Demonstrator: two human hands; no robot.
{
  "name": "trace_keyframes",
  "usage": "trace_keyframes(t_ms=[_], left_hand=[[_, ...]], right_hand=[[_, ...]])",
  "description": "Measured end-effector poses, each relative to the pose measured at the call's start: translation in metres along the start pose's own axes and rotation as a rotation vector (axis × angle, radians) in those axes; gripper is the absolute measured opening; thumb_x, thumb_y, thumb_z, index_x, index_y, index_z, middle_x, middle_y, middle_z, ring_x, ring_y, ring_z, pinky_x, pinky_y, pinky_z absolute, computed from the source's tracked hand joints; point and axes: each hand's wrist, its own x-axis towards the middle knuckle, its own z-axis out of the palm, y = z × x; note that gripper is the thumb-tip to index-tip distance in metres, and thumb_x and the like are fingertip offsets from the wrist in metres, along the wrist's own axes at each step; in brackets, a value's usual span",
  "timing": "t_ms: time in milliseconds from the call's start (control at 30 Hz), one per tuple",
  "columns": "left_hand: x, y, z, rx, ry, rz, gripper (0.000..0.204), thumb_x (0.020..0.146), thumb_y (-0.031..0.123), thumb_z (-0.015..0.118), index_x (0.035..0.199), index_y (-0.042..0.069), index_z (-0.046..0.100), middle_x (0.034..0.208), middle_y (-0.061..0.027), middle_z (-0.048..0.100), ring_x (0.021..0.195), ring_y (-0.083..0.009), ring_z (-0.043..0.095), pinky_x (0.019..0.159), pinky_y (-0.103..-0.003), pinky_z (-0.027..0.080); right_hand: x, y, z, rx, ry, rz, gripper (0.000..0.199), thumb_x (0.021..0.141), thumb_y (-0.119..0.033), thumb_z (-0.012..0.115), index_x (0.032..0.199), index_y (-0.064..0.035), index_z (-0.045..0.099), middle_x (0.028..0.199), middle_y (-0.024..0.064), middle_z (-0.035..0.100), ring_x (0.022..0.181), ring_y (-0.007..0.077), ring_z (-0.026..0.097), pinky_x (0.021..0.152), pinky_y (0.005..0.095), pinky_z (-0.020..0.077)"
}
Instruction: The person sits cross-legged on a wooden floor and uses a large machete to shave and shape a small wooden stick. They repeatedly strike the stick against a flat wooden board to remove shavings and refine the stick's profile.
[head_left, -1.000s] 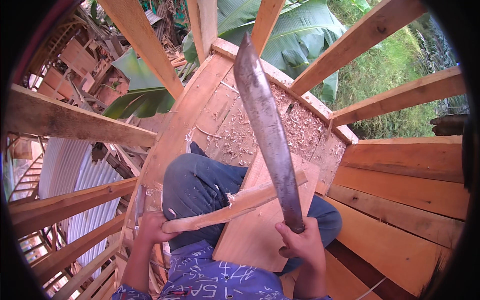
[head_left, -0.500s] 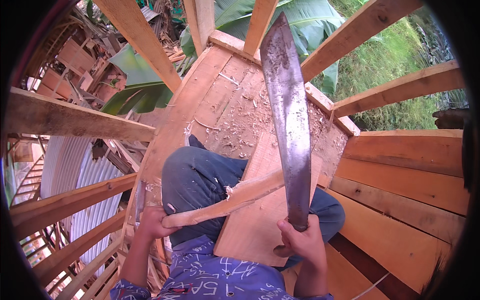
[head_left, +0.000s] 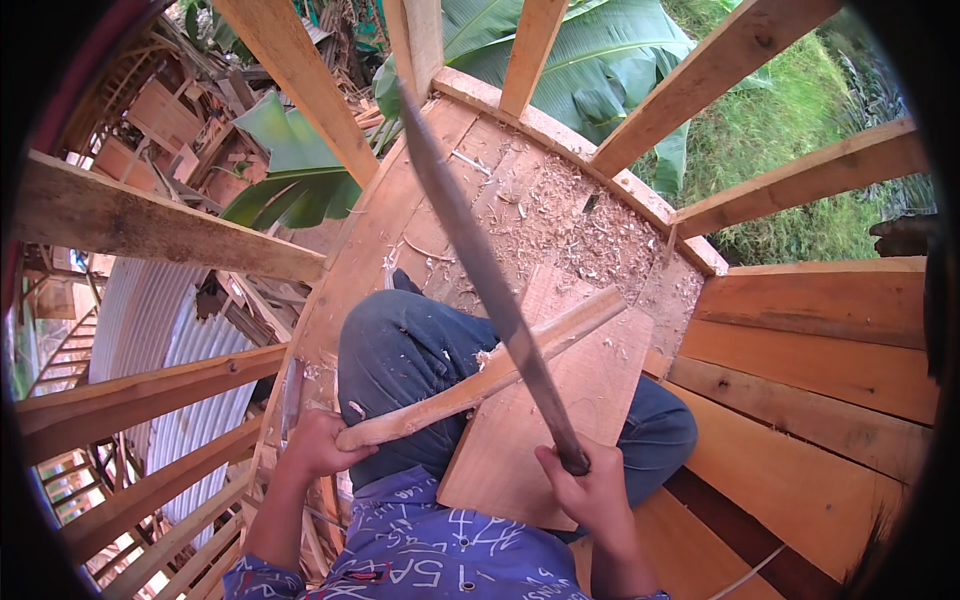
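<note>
My left hand is closed around the near end of a curved, partly shaved piece of wood. Its far end lies over a flat board resting across my lap. In my right hand is a machete, its handle mostly hidden by my fingers. The long blade points up and to the left, seen nearly edge-on, and passes in front of the wood piece. Whether blade and wood touch I cannot tell. A raised curl of shaving shows on the wood's upper edge.
Plank flooring strewn with wood shavings lies beyond my knees. Upright timber posts and slanted rails surround me. Stacked planks form a wall at right. Banana leaves, grass and corrugated sheets are outside.
The machete has swung leftward and turned from showing its broad side to nearly edge-on. My left hand still grips the wood piece, and the whole view has shifted slightly.
</note>
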Motion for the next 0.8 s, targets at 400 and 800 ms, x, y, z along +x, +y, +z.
trace_keyframes(t_ms=[400, 800], left_hand=[[-0.003, 0.032, -0.011, 0.001, -0.147, -0.204, 0.052, 0.067, 0.050, 0.076, 0.061, -0.001, 0.065, 0.055, -0.0178, 0.057, 0.055, -0.0352, 0.059, 0.056, -0.040, 0.046], [0.005, 0.032, -0.014, -0.138, -0.223, -0.221, 0.050, 0.069, 0.040, 0.078, 0.056, -0.004, 0.057, 0.046, -0.0130, 0.050, 0.042, -0.0215, 0.048, 0.046, -0.036, 0.038]], right_hand=[[0.042, -0.001, -0.001, -0.623, 0.302, -0.425, 0.016, 0.068, -0.007, 0.069, 0.075, -0.0067, 0.054, 0.063, 0.0094, 0.054, 0.056, 0.0272, 0.057, 0.050, 0.0383, 0.0428], [0.103, 0.028, -0.011, -0.823, 0.536, -0.587, 0.025, 0.078, -0.012, 0.067, 0.063, -0.0063, 0.049, 0.058, 0.0105, 0.050, 0.052, 0.0306, 0.051, 0.049, 0.0405, 0.0389]])
